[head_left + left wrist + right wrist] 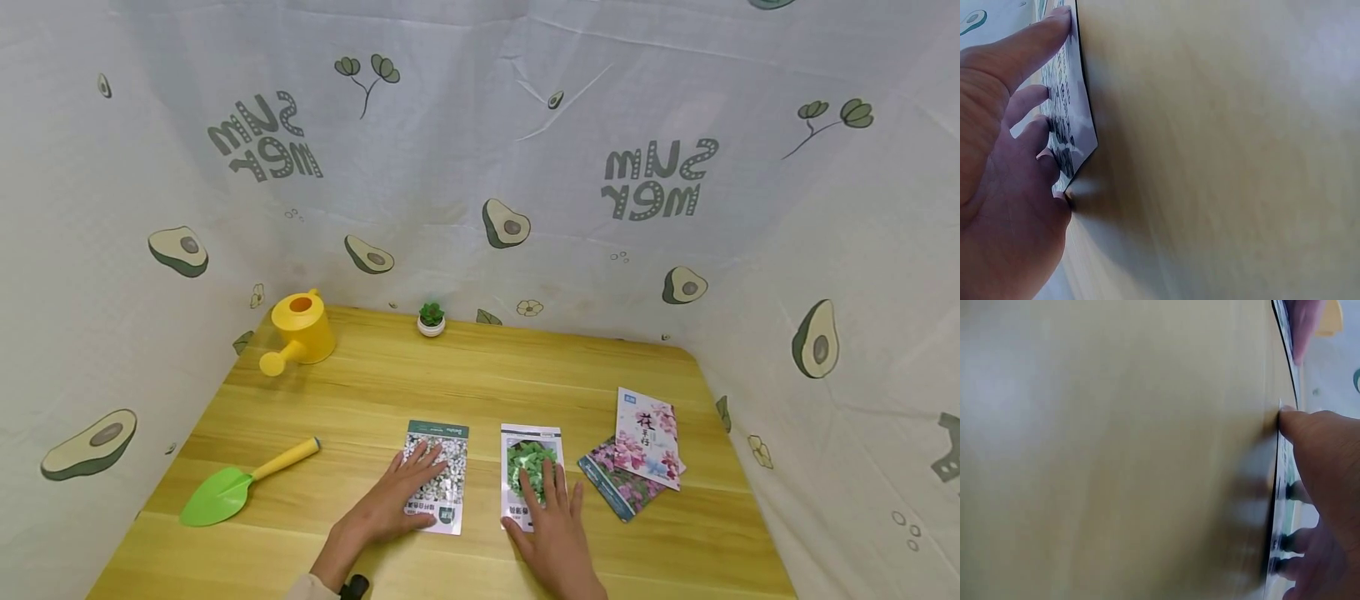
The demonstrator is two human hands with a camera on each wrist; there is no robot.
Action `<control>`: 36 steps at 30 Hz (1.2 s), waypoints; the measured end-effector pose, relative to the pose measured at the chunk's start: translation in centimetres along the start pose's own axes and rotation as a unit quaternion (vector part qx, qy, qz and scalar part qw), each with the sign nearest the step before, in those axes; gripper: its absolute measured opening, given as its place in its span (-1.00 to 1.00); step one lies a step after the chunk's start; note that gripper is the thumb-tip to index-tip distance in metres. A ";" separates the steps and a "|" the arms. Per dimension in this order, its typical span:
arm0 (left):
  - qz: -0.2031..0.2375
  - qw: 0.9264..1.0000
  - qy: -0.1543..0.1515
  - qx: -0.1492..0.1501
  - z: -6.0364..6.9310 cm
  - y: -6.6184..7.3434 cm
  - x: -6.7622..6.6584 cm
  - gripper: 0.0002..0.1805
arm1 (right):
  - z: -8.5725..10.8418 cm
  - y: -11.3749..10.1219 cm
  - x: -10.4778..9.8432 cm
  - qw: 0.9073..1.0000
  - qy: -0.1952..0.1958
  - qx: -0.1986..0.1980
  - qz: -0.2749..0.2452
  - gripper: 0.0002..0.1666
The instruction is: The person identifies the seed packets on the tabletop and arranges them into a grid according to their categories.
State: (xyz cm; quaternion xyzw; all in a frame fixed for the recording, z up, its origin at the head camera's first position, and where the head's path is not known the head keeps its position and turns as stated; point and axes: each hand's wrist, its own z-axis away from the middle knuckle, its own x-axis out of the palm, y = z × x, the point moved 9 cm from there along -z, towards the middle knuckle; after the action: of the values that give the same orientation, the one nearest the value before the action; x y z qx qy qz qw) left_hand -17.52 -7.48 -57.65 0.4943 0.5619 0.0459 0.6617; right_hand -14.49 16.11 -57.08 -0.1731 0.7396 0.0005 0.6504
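Two packets lie side by side on the wooden table. My left hand [390, 504] rests with spread fingers on the packet with white flowers [452, 467]; in the left wrist view the thumb and fingertips of the left hand [1004, 137] touch the face of that packet [1079, 119]. On the packet with green leaves [513, 497] rests my right hand [558, 537], fingers spread. The right wrist view shows the right hand [1329, 487] with its thumb at the edge of the packet [1280, 487]. Both hands cover part of the packets' print.
Right of the hands, a pink-flowered white packet [647, 437] overlaps a purple-flowered one [611, 479]. A green trowel with yellow handle [217, 496] lies at left. Along the back stand a yellow watering can [311, 332] and a small potted plant [431, 321], before a hanging printed cloth [450, 150].
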 end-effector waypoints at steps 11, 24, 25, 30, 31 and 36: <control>-0.013 1.000 0.002 -0.015 -0.1 -0.6 0.5 -0.07 | 0.9 -1.5 0.6 0.999 0.037 0.004 0.024 -0.08; -0.027 0.999 -0.013 -0.030 -0.4 1.0 -0.1 -0.07 | 0.9 -2.5 0.0 0.999 0.035 0.010 0.029 -0.07; -0.027 0.999 -0.009 -0.026 -0.3 1.1 -0.1 -0.07 | 0.9 -2.5 0.0 0.999 0.030 0.013 0.030 -0.07; -0.029 0.999 -0.005 -0.024 -0.2 0.9 0.1 -0.07 | 0.9 -2.7 0.0 0.999 0.015 0.023 0.029 -0.07; -0.028 0.999 -0.009 -0.031 -0.3 0.8 0.2 -0.07 | 0.9 -2.7 0.0 0.999 0.015 0.023 0.028 -0.08; -0.032 0.997 -0.028 -0.060 -0.5 0.4 0.3 -0.07 | 0.9 -2.7 0.0 0.999 0.023 0.018 0.025 -0.09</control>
State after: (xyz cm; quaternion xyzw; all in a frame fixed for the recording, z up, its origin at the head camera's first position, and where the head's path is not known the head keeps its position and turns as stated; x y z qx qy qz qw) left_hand -17.57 -6.78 -57.50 0.4368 0.5553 0.0444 0.7064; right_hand -12.91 13.77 -56.61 -0.1423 0.7582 -0.0005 0.6363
